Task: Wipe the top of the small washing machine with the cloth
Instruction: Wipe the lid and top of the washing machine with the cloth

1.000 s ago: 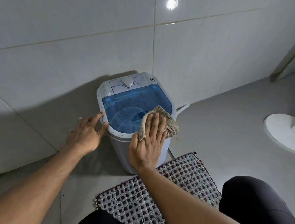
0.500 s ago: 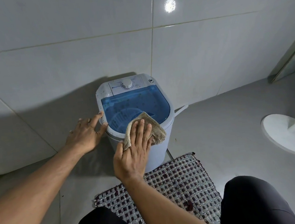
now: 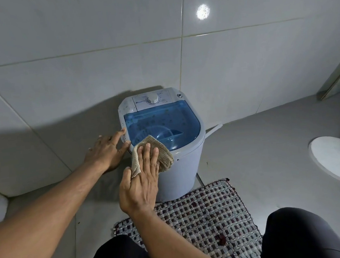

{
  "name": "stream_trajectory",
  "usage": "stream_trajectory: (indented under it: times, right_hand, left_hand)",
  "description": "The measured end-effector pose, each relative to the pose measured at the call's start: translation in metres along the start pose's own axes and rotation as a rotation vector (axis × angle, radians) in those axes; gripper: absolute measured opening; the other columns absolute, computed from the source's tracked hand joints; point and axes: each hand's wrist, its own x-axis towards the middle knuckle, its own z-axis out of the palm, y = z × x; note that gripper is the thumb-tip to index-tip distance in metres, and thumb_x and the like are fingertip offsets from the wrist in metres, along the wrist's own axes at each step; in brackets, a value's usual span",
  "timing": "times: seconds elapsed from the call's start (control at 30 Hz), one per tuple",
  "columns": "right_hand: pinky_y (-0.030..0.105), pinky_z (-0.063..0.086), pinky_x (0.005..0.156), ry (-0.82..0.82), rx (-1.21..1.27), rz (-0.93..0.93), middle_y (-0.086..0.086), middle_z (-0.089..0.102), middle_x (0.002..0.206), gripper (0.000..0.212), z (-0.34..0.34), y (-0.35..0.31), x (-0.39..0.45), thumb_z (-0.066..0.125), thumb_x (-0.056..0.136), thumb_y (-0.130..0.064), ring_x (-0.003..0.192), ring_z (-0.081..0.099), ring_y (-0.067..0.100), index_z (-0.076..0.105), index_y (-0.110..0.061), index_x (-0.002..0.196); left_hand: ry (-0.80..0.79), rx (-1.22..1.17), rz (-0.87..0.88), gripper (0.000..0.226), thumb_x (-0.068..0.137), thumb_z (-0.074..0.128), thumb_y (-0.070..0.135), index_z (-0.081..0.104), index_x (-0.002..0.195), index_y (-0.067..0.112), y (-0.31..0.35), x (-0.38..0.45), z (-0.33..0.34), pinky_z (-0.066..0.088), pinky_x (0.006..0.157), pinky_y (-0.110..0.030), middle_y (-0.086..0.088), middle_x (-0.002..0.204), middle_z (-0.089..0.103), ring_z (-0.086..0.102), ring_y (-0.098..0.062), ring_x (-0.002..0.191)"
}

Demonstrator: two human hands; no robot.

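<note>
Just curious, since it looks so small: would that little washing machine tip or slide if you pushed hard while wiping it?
Probably it could shift: the washing machine looks like light plastic on smooth floor tiles. The left hand braces its side while the right hand presses the cloth, suggesting it needs steadying.

- One view only, from a wide-angle camera on the person's head.
- It faces forward and steeply down, toward the tiled wall [image 3: 71,55] and the floor [image 3: 262,150].
- The washer [image 3: 181,165] sits near mid-frame, within arm's reach.
- Both forearms enter from the bottom left; the knees and a mat [image 3: 207,220] fill the bottom edge.
- Straight tile lines bow toward the edges.
</note>
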Motion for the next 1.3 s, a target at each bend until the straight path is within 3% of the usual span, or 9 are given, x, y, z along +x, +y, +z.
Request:
stream_trajectory:
  times: [0.2, 0.33, 0.43, 0.57, 0.77, 0.9, 0.97, 1.07, 1.3]
  right_hand:
    - [0.034, 0.004, 0.128, -0.047, 0.153, 0.032, -0.012, 0.003, 0.171, 0.066, -0.016, -0.012, 0.000, 0.024, 0.098, -0.036, 0.156, -0.012, 0.004, 0.018, -0.025, 0.163]
    - [0.037, 0.042, 0.097, -0.155, 0.656, 0.439, 0.004, 0.068, 0.123, 0.043, -0.047, -0.026, 0.009, 0.034, 0.100, -0.043, 0.108, 0.059, 0.015, 0.070, -0.021, 0.107]
    - [0.042, 0.053, 0.084, -0.200, 1.302, 0.618, 0.014, 0.073, 0.101, 0.046, -0.069, -0.023, 0.029, 0.044, 0.097, -0.042, 0.093, 0.065, 0.027, 0.071, -0.007, 0.110]
    - [0.040, 0.055, 0.081, -0.200, 1.516, 0.590, 0.015, 0.071, 0.099, 0.041, -0.113, -0.004, 0.060, 0.043, 0.098, -0.038, 0.095, 0.064, 0.031, 0.066, -0.008, 0.113]
    - [0.032, 0.059, 0.061, -0.164, 0.979, 0.246, 0.005, 0.075, 0.081, 0.015, -0.156, 0.006, 0.094, 0.058, 0.097, -0.012, 0.073, 0.071, 0.022, 0.067, -0.013, 0.109]
    - [0.035, 0.052, 0.099, -0.337, 0.059, -0.479, -0.001, 0.072, 0.124, 0.035, -0.149, 0.033, 0.092, 0.046, 0.102, -0.016, 0.118, 0.065, 0.017, 0.062, -0.018, 0.133]
    - [0.033, 0.025, 0.125, -0.544, -0.228, -0.711, 0.000, 0.041, 0.163, 0.050, -0.135, 0.052, 0.091, 0.040, 0.102, -0.022, 0.154, 0.029, 0.016, 0.048, -0.029, 0.151]
    - [0.043, 0.007, 0.130, -0.647, -0.599, -0.911, -0.002, 0.004, 0.172, 0.063, -0.118, 0.073, 0.090, 0.029, 0.102, -0.042, 0.159, -0.007, 0.019, 0.016, -0.030, 0.163]
    - [0.043, 0.002, 0.129, -0.654, -0.825, -1.070, 0.002, -0.007, 0.172, 0.068, -0.116, 0.069, 0.106, 0.025, 0.103, -0.048, 0.159, -0.010, 0.024, 0.002, -0.028, 0.163]
  left_hand:
    - [-0.031, -0.031, -0.010, 0.064, 0.099, 0.025, 0.067, 0.015, 0.159, 0.045, 0.001, -0.001, -0.004, 0.029, 0.117, -0.064, -0.016, 0.164, 0.032, 0.024, -0.037, 0.154]
    - [-0.019, -0.053, 0.010, 0.069, 0.096, 0.017, 0.072, 0.015, 0.159, 0.045, 0.000, -0.001, -0.003, 0.026, 0.120, -0.063, -0.015, 0.164, 0.034, 0.022, -0.037, 0.155]
    - [-0.007, -0.050, -0.007, 0.069, 0.097, 0.020, 0.070, 0.016, 0.160, 0.041, -0.002, 0.001, -0.001, 0.028, 0.119, -0.060, -0.012, 0.165, 0.033, 0.022, -0.037, 0.155]
    - [-0.024, -0.075, -0.019, 0.071, 0.096, 0.026, 0.071, 0.014, 0.160, 0.045, -0.003, 0.001, 0.000, 0.026, 0.121, -0.059, -0.013, 0.167, 0.030, 0.021, -0.037, 0.155]
    - [-0.030, -0.129, -0.058, 0.066, 0.096, 0.027, 0.070, 0.016, 0.158, 0.049, -0.002, 0.004, 0.000, 0.024, 0.122, -0.058, -0.007, 0.168, 0.029, 0.017, -0.035, 0.157]
    - [-0.016, -0.278, -0.031, 0.070, 0.087, 0.015, 0.072, 0.027, 0.153, 0.052, -0.005, 0.004, -0.006, 0.026, 0.123, -0.051, -0.011, 0.164, 0.035, 0.031, -0.035, 0.151]
    - [0.025, -0.368, -0.065, 0.068, 0.088, 0.020, 0.069, 0.033, 0.151, 0.047, -0.006, -0.002, -0.007, 0.033, 0.119, -0.050, -0.014, 0.153, 0.044, 0.044, -0.036, 0.142]
    - [0.153, -0.450, -0.125, 0.055, 0.095, 0.040, 0.054, 0.041, 0.145, 0.031, -0.006, -0.015, 0.000, 0.041, 0.112, -0.050, -0.015, 0.145, 0.047, 0.054, -0.033, 0.131]
    - [0.227, -0.505, -0.160, 0.047, 0.100, 0.055, 0.039, 0.047, 0.142, 0.020, -0.009, -0.040, 0.032, 0.045, 0.106, -0.042, -0.012, 0.137, 0.052, 0.056, -0.027, 0.126]
